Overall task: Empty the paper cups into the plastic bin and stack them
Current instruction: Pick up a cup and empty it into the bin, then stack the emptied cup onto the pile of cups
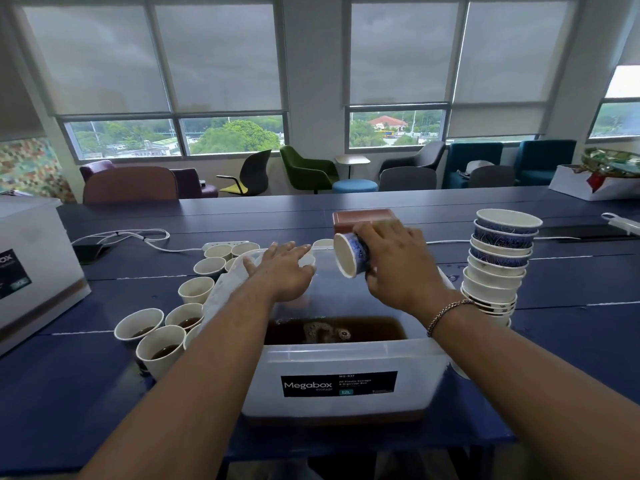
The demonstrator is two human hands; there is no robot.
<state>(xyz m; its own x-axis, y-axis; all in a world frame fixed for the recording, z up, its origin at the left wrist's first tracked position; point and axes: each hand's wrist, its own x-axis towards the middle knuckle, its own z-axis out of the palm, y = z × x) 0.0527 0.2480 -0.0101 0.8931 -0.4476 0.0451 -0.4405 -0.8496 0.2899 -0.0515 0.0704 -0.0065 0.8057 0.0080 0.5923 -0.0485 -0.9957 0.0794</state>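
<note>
A clear plastic bin (346,351) labelled Megabox stands in front of me with brown liquid pooled inside. My right hand (398,268) grips a blue-patterned paper cup (349,254), tipped on its side over the bin with its mouth facing left. My left hand (280,271) reaches over the bin's far left part with fingers stretched toward a small white cup (306,262), just touching it. Several paper cups (162,344), some holding brown liquid, cluster left of the bin. A leaning stack of empty cups (498,261) stands at the right.
A grey box (31,268) sits at the far left of the blue table (571,327). A white power strip (225,243) and cable lie behind the cups. A brown block (363,216) stands beyond the bin. Chairs line the windows.
</note>
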